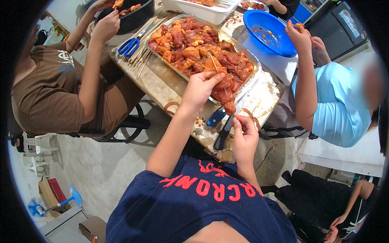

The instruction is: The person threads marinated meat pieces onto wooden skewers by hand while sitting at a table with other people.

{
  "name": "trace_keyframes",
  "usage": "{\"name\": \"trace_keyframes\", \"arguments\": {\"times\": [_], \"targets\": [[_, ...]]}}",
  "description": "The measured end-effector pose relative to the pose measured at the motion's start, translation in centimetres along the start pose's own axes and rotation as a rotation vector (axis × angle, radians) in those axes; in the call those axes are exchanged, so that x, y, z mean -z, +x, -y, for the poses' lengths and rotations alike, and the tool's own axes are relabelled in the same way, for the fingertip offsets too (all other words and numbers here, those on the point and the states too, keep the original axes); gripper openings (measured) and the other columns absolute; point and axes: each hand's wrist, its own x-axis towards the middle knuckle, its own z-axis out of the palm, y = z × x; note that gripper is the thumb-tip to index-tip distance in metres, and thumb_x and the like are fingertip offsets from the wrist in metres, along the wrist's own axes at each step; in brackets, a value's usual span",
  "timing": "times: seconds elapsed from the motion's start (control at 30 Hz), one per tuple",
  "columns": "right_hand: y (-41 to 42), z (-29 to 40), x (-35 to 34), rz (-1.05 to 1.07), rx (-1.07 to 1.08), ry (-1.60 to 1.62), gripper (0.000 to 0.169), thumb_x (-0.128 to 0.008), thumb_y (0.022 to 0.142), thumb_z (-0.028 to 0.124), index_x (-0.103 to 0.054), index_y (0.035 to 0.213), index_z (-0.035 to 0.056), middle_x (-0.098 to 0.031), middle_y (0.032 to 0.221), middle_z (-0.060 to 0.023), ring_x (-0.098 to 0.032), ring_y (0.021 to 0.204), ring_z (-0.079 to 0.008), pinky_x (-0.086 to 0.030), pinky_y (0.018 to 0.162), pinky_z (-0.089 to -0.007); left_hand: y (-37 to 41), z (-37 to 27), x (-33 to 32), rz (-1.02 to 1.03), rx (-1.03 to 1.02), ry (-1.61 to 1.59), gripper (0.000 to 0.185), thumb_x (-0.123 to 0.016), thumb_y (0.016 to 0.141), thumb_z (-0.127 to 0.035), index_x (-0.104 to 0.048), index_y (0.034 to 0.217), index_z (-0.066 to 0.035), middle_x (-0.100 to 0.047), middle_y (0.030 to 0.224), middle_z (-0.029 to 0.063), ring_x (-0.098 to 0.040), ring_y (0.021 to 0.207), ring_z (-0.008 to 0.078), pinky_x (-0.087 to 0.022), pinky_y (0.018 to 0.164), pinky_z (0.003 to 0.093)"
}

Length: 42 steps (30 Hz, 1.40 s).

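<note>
A bamboo skewer with raw marinated meat (225,92) on it runs between my two hands, over the near right corner of the tray. My left hand (202,88) pinches its upper end with thumb and fingers, where the bare stick shows. My right hand (245,132) holds the lower end at the fingertips, just below the last piece. Beneath lies a glass tray (173,68) heaped with marinated meat chunks (194,45). Two knives, one with a black handle (223,135) and one with a blue handle (216,117), lie by my right hand; their blades are partly hidden.
Bamboo skewers (141,62) and blue-handled scissors (129,46) lie left of the tray. A black basin (142,15), a white container (209,12) and a blue bowl (263,33) stand beyond. People at both sides hold meat pieces; another person is at the far side.
</note>
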Motion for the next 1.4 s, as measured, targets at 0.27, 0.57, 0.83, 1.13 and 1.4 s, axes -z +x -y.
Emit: {"name": "trace_keyframes", "arguments": {"times": [0.27, 0.57, 0.83, 1.13, 1.4], "targets": [[0.5, 0.3, 0.0, 0.047, -0.031, 0.088, 0.014, -0.050, 0.078, 0.008, -0.053, 0.087, -0.0030, -0.053, 0.075, -0.0031, -0.049, 0.068, -0.0072, -0.040, 0.062, -0.0184, -0.2, -0.3, 0.3, 0.046, 0.047, -0.029, 0.017, -0.054, 0.076, -0.011, -0.053, 0.090, -0.001, -0.058, 0.083, 0.0049, -0.057, 0.073, 0.0117, -0.047, 0.064, 0.0232], [0.6, 0.4, 0.1, 0.074, -0.075, 0.163, 0.013, -0.050, 0.079, 0.007, -0.052, 0.088, -0.0018, -0.052, 0.076, -0.0021, -0.048, 0.069, -0.0065, -0.039, 0.064, -0.0178, 0.1, -0.7, 1.1, 0.071, 0.043, -0.004, 0.020, -0.053, 0.076, -0.010, -0.050, 0.094, -0.001, -0.057, 0.088, 0.0066, -0.056, 0.077, 0.0129, -0.048, 0.064, 0.0232], [0.6, 0.6, 0.2, 0.067, -0.085, 0.165, 0.012, -0.049, 0.079, 0.008, -0.052, 0.087, -0.0010, -0.049, 0.072, -0.0001, -0.045, 0.065, -0.0055, -0.037, 0.060, -0.0174, -0.6, -1.2, 0.9, 0.149, -0.081, 0.190, 0.036, -0.059, 0.070, -0.002, -0.042, 0.101, 0.004, -0.053, 0.092, 0.0084, -0.052, 0.081, 0.0115, -0.044, 0.070, 0.0226], [0.9, 0.5, 0.4, 0.073, -0.212, 0.255, 0.011, -0.048, 0.079, 0.007, -0.051, 0.087, 0.0000, -0.048, 0.074, 0.0002, -0.044, 0.064, -0.0053, -0.036, 0.059, -0.0170, -0.1, 0.1, 1.2, -0.052, -0.262, 0.313, 0.029, -0.055, 0.071, -0.001, -0.047, 0.098, 0.000, -0.054, 0.089, 0.0050, -0.052, 0.082, 0.0109, -0.043, 0.071, 0.0233], [1.9, -0.7, 1.0, 0.023, -0.212, 0.242, 0.009, -0.048, 0.078, 0.004, -0.049, 0.086, 0.0005, -0.048, 0.077, -0.0002, -0.044, 0.067, -0.0055, -0.037, 0.060, -0.0178, 2.3, -4.2, 6.4, -0.510, -0.588, 1.270, 0.020, -0.057, 0.065, -0.014, -0.057, 0.081, -0.003, -0.057, 0.079, 0.0129, -0.049, 0.082, 0.0273, -0.039, 0.072, 0.0335]]}}
